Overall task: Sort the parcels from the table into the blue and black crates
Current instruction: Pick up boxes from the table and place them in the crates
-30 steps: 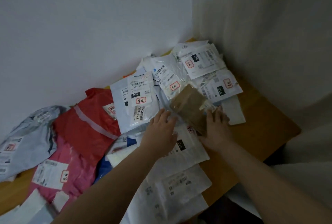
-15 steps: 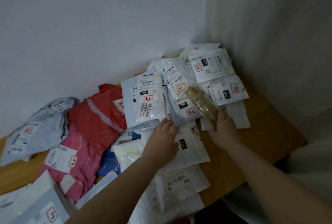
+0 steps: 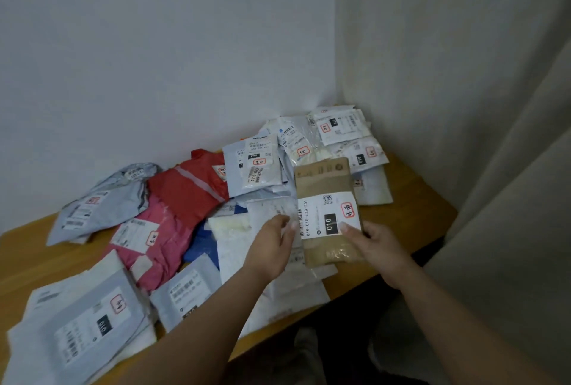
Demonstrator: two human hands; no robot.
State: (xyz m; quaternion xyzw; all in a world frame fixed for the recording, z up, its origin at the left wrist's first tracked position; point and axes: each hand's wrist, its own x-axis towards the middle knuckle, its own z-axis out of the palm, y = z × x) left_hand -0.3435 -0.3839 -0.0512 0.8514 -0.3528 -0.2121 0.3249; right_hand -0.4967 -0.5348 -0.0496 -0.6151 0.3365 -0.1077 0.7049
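Brown parcel (image 3: 324, 199) up off the pile, label facing up, gripped at its lower right edge by the right hand (image 3: 381, 250), thumb over the label. Left hand (image 3: 272, 245) just beside its left edge, fingers relaxed, holding nothing. Bare table (image 3: 411, 199) right of the grip; more parcels (image 3: 185, 196) crowding left and beyond.

Both bare forearms reach forward from the lower edge of the view, converging toward the middle. The right hand (image 3: 378, 248) is raised, its thumb lying flat on the near face of a flat brown paper parcel with a white label (image 3: 326, 199), fingers hidden behind it. The left hand (image 3: 272, 244) sits just beside, back up, fingers loosely curled, its fingertips (image 3: 290, 224) at the parcel's left edge.
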